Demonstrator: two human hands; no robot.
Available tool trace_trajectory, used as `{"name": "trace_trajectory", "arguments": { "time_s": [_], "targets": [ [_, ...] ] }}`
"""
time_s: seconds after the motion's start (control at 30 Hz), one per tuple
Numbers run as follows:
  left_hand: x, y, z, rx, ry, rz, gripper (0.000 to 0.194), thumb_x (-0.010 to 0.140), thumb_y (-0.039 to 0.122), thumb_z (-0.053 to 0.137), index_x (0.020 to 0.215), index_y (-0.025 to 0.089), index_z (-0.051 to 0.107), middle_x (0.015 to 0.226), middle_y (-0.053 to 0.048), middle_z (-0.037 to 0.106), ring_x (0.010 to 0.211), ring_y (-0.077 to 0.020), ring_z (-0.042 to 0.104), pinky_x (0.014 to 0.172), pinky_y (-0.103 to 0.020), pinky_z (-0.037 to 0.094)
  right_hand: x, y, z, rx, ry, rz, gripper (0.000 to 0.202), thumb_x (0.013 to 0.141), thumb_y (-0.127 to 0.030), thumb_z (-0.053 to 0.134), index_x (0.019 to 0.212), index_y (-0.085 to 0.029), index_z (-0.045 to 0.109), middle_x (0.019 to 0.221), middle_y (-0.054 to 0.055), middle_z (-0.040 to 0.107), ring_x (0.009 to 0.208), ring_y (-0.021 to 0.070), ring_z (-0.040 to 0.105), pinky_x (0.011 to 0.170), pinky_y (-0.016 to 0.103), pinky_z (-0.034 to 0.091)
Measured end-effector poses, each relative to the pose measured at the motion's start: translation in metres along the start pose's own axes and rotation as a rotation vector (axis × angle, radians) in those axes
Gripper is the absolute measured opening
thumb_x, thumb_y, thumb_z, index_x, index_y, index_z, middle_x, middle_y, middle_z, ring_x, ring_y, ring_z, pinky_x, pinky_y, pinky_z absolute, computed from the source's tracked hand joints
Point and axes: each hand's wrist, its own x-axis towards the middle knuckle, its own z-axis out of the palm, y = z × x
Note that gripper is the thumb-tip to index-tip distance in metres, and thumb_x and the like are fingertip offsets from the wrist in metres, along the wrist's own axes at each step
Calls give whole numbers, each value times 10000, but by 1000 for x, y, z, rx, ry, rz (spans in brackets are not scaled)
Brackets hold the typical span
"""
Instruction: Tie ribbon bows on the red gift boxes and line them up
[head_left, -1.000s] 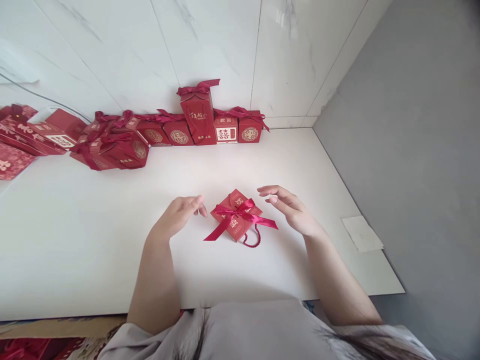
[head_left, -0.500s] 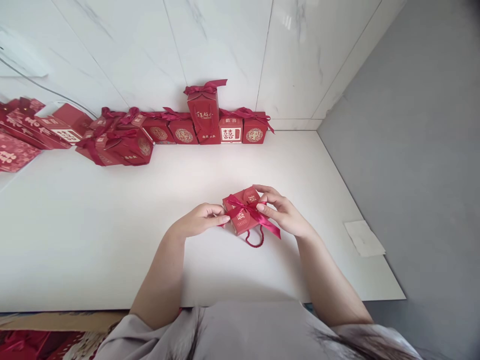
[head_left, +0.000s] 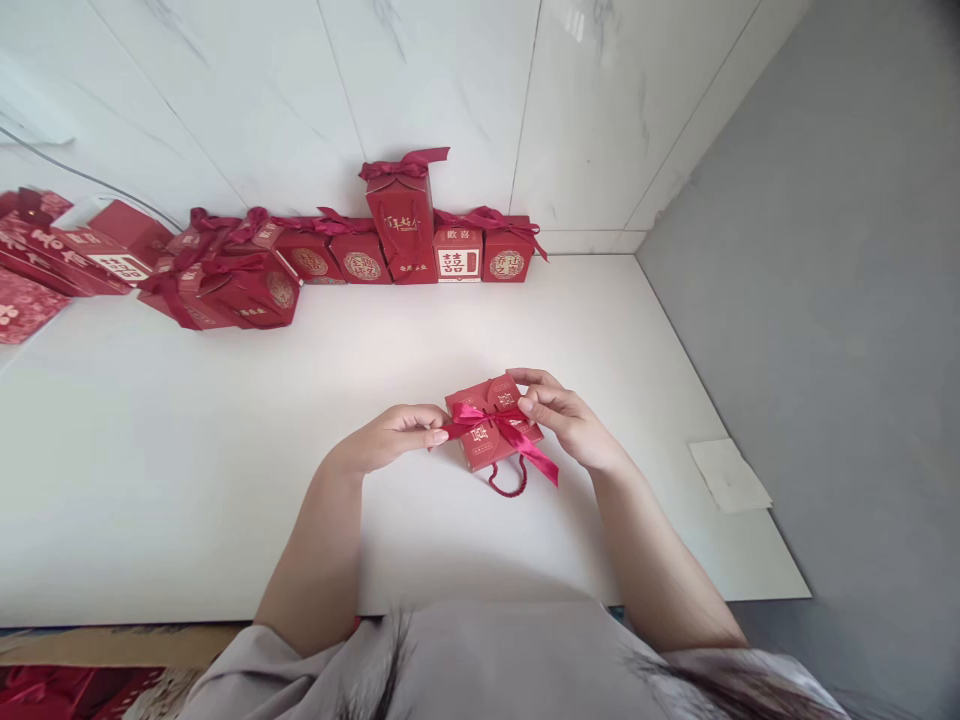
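A small red gift box (head_left: 487,445) with gold print and a red cord handle (head_left: 508,490) sits on the white table (head_left: 225,480). Across its top lies a shiny red ribbon (head_left: 517,437) tied in a bow. At the box's left edge, my left hand (head_left: 394,437) is closed, pinching the ribbon's left end between thumb and fingers. My right hand (head_left: 566,415) holds the ribbon at the right side of the bow between thumb and index finger, its other fingers behind the box's far right corner.
Several red boxes with ribbons (head_left: 364,258) line the wall at the back, one standing on top (head_left: 401,215). More red boxes (head_left: 225,290) are at the left. A folded white paper (head_left: 727,475) lies near the right edge. An open carton (head_left: 112,645) is below left.
My left hand has moved slightly left, drawing the ribbon's left part out straighter. My right fingers have shifted up a little along the bow. The box has barely moved.
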Motion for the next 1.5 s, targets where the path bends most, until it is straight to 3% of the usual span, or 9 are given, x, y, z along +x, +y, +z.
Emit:
{"name": "trace_trajectory", "arguments": {
  "time_s": [0.2, 0.37, 0.43, 0.53, 0.63, 0.9, 1.1, 1.33, 1.5],
  "targets": [
    [-1, 1, -2, -3, -14, -21, 329, 888, 409, 579, 690, 161, 491, 798, 1, 469, 757, -137, 437, 698, -257, 375, 0, 1, 2, 25, 5, 19, 367, 901, -485, 616, 661, -207, 607, 1343, 63, 500, 1304, 269, 469, 928, 380, 479],
    [-4, -1, -6, 104, -29, -26, 364, 885, 483, 581, 719, 159, 600, 881, -28, 561, 789, -157, 520, 721, -274, 428, -1, -2, 2, 3, 8, -36, 329, 923, -455, 601, 698, -216, 615, 1356, 57, 516, 1357, 239, 429, 1080, 386, 374],
    [-4, -3, -5, 137, 118, -21, 391, 903, 538, 532, 804, 173, 632, 894, -37, 602, 814, -178, 560, 752, -296, 452, -1, -4, 3, 17, 9, -49, 330, 932, -452, 590, 701, -217, 605, 1379, 57, 509, 1378, 233, 408, 1098, 386, 354],
    [2, -4, 2, 128, 483, 94, 383, 930, 561, 470, 961, 205, 607, 1044, -60, 625, 1016, -221, 583, 878, -340, 467, -2, -5, 5, 23, 11, -56, 314, 925, -453, 599, 715, -219, 602, 1404, 59, 497, 1409, 239, 371, 1106, 397, 345],
    [9, -2, 16, 131, 597, 256, 310, 924, 506, 526, 1032, 225, 599, 1261, -85, 552, 1264, -245, 485, 985, -354, 443, -3, -5, 4, -2, 18, -62, 264, 914, -450, 618, 769, -229, 622, 1425, 61, 483, 1413, 242, 364, 1117, 414, 331],
    [18, 1, 35, 94, 400, 341, 148, 918, 347, 590, 885, 204, 574, 1354, -102, 512, 1380, -268, 394, 1115, -435, 359, -3, -3, 0, -56, -30, -57, 269, 916, -469, 605, 785, -239, 654, 1434, 48, 481, 1418, 254, 360, 1145, 436, 303],
    [21, -5, 29, -136, 204, 349, 307, 923, 367, 576, 695, 165, 542, 1401, -117, 471, 1346, -313, 448, 1069, -446, 422, -5, -5, 5, 33, -87, -52, 299, 918, -424, 616, 699, -222, 636, 1464, 28, 465, 1411, 256, 385, 1112, 415, 377],
    [20, -7, 27, -201, 224, 325, 314, 923, 356, 588, 687, 159, 651, 1447, -111, 462, 1382, -335, 412, 1092, -449, 415, -3, -2, 8, 94, -110, -52, 243, 908, -416, 634, 766, -250, 740, 1474, 21, 466, 1445, 259, 343, 1047, 381, 471],
    [19, -7, 24, -158, 138, 342, 341, 855, 456, 664, 680, 165, 693, 1489, -109, 427, 1406, -373, 370, 1120, -492, 386, -1, 2, 10, 149, -83, -8, 319, 895, -454, 637, 698, -221, 732, 1477, 33, 470, 1371, 287, 448, 873, 354, 561]
  ]
}}
